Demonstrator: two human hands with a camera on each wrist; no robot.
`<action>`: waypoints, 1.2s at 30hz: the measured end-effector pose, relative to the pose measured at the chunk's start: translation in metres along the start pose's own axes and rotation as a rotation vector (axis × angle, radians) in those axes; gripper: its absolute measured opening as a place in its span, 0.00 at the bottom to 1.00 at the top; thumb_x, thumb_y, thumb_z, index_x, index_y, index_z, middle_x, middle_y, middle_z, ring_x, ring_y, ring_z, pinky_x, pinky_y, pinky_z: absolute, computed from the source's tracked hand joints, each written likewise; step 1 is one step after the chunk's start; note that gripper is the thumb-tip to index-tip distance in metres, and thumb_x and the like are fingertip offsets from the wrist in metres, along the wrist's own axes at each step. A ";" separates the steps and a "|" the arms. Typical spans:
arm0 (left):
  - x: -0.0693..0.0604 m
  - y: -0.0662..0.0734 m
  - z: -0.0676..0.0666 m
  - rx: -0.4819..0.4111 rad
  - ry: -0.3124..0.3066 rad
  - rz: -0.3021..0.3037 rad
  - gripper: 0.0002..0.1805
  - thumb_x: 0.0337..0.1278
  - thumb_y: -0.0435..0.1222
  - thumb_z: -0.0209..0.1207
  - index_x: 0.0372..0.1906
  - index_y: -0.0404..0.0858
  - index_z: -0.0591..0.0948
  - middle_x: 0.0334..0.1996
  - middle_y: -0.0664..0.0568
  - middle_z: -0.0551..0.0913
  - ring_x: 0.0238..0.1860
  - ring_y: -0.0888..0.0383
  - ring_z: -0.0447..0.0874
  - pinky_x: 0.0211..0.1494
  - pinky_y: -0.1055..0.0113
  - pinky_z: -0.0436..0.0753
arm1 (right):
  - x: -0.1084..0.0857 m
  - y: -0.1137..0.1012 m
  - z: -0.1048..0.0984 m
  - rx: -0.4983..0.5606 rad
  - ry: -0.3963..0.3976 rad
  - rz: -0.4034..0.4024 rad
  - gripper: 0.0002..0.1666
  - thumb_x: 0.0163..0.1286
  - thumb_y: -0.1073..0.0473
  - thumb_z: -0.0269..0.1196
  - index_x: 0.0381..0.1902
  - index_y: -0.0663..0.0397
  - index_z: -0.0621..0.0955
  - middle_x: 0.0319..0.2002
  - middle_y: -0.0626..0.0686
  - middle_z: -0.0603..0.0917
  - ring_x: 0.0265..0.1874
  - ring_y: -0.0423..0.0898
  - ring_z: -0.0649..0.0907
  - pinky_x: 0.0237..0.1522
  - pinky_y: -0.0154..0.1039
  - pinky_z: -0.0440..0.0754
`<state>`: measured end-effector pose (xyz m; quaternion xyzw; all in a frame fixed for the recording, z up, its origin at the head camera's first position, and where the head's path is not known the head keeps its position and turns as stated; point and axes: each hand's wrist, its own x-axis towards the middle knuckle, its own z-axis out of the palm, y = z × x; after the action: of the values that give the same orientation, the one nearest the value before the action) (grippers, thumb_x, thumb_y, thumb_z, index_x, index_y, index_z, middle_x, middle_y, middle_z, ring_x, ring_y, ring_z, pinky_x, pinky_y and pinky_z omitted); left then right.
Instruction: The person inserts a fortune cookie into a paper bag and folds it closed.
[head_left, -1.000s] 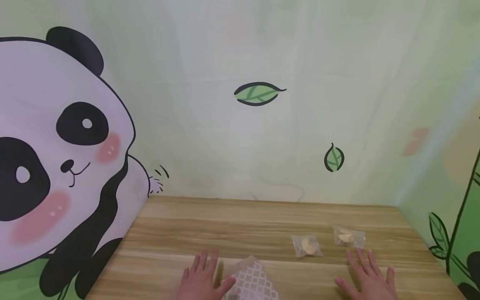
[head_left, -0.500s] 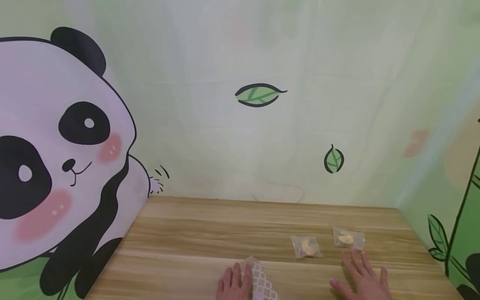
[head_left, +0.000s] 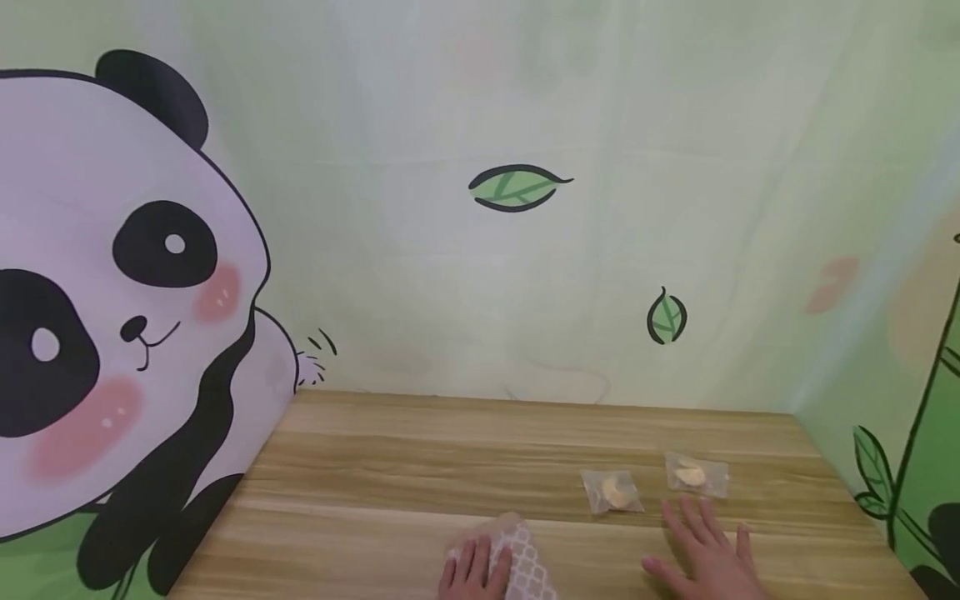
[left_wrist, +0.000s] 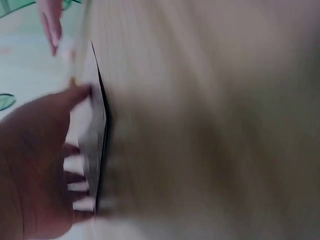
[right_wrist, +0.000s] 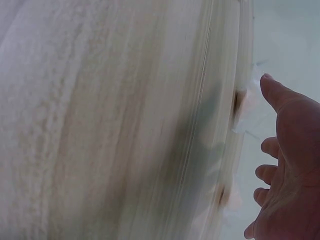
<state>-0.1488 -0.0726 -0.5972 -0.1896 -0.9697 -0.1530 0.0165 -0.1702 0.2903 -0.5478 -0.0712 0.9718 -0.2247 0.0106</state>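
Note:
My left hand point(head_left: 476, 571) lies over a flat, brownish paper-like piece with a white lattice pattern point(head_left: 528, 575) at the table's front. Its fingers and thumb touch the top of that piece, seen edge-on in the left wrist view point(left_wrist: 95, 135). Spread fingers mark my right hand point(head_left: 708, 558), which holds nothing. Just beyond it are two small clear packets, the nearer-left packet point(head_left: 613, 492) and the right packet point(head_left: 696, 475), each with pale, cookie-like pieces inside. In the right wrist view, my right hand point(right_wrist: 297, 160) hovers over the wood, apart from the packets.
The wood-grain table point(head_left: 375, 467) runs back to a pale green printed backdrop point(head_left: 420, 275). A large cartoon panda point(head_left: 172, 333) is printed at the left, and leaves and bamboo at the right.
My left hand has moved right, from beside the patterned piece to on top of it. My right hand has shifted slightly left. Both packets stay in place.

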 end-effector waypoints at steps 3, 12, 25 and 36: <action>0.006 -0.016 -0.026 0.069 -0.132 0.176 0.43 0.69 0.68 0.55 0.79 0.47 0.73 0.77 0.39 0.72 0.77 0.42 0.69 0.73 0.42 0.75 | 0.001 -0.002 0.002 0.028 -0.011 -0.011 0.55 0.70 0.28 0.66 0.80 0.59 0.68 0.81 0.74 0.55 0.79 0.79 0.50 0.66 0.88 0.29; 0.036 -0.058 -0.072 0.251 -0.262 0.564 0.48 0.67 0.75 0.51 0.84 0.55 0.65 0.82 0.51 0.65 0.81 0.54 0.64 0.77 0.53 0.72 | -0.002 -0.011 0.011 0.057 0.002 -0.060 0.54 0.69 0.31 0.68 0.79 0.60 0.69 0.81 0.72 0.56 0.79 0.78 0.52 0.67 0.87 0.30; 0.028 -0.038 -0.086 0.208 -0.167 0.416 0.46 0.71 0.70 0.52 0.82 0.45 0.69 0.79 0.41 0.69 0.78 0.42 0.68 0.75 0.49 0.74 | -0.001 -0.024 0.007 -0.010 0.016 -0.095 0.55 0.69 0.27 0.66 0.79 0.58 0.71 0.81 0.69 0.61 0.80 0.74 0.57 0.69 0.87 0.40; 0.014 0.029 -0.019 -0.078 0.071 -0.186 0.53 0.58 0.65 0.67 0.73 0.25 0.72 0.72 0.23 0.70 0.72 0.26 0.68 0.70 0.31 0.71 | 0.002 -0.029 0.006 -0.005 0.016 -0.140 0.54 0.69 0.28 0.67 0.80 0.56 0.70 0.81 0.66 0.62 0.81 0.72 0.56 0.71 0.85 0.40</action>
<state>-0.1514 -0.0477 -0.5695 -0.0936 -0.9752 -0.1984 0.0294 -0.1678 0.2620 -0.5403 -0.1374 0.9650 -0.2230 -0.0131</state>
